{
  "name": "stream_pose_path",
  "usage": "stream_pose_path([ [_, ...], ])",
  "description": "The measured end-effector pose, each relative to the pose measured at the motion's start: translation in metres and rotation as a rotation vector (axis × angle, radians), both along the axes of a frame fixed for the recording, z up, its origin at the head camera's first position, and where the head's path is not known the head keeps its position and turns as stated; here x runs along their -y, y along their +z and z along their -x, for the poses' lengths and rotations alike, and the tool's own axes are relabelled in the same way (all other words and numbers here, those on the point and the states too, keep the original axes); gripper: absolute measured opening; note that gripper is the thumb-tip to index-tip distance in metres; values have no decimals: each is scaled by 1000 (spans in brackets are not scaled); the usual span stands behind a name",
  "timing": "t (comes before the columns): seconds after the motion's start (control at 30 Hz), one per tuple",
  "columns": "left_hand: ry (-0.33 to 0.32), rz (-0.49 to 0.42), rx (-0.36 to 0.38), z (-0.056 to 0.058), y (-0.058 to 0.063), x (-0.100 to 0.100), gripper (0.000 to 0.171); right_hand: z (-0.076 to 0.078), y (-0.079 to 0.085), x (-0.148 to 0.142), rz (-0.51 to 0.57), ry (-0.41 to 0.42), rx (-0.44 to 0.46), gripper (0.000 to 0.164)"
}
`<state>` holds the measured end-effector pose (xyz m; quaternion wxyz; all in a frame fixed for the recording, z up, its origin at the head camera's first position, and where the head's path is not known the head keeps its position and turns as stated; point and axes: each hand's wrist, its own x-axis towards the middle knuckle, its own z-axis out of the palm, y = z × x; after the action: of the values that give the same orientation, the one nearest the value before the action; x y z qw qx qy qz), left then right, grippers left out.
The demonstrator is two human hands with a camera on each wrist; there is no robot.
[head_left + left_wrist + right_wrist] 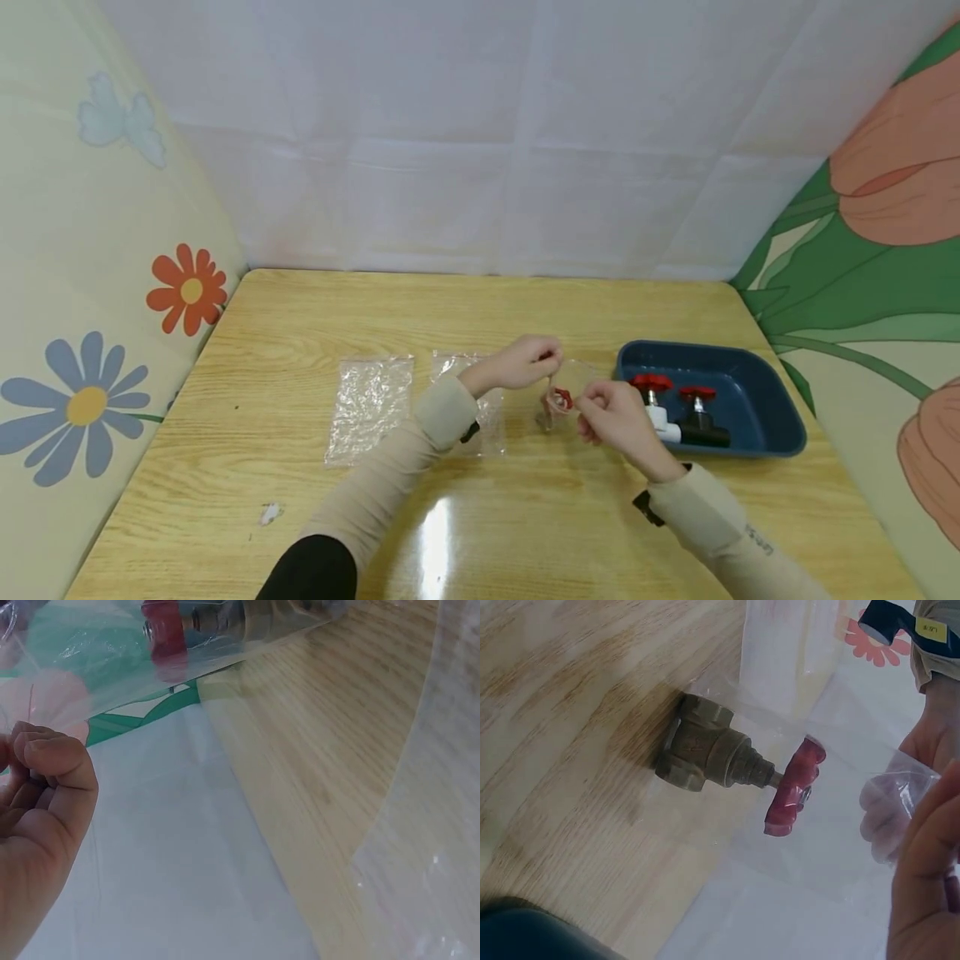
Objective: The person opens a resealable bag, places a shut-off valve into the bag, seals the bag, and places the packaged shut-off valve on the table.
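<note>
A clear plastic zip bag hangs upright between both hands. Inside it is a brass gate valve with a red handwheel, its body low in the bag by the tabletop. My left hand pinches the bag's top edge on one side, fingers curled. On the opposite side, my right hand pinches the top edge between thumb and fingers. In the right wrist view, the left hand shows partly through the film.
Right of the hands stands a dark blue tray holding a white valve and a black valve, both with red handwheels. Two flat clear bags lie on the wooden table to the left, one partly under the left forearm.
</note>
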<state>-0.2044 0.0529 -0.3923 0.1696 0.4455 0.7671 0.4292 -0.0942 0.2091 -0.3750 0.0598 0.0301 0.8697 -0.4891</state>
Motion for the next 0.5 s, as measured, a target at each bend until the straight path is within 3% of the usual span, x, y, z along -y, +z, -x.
stream_pose_path([
  [0.37,-54,10,-54,4,6,2,15,-2,-1,1,47,2,17,17],
  [0.5,-64,13,-61,4,7,3,16,-3,-2,-3,104,-18,50,26],
])
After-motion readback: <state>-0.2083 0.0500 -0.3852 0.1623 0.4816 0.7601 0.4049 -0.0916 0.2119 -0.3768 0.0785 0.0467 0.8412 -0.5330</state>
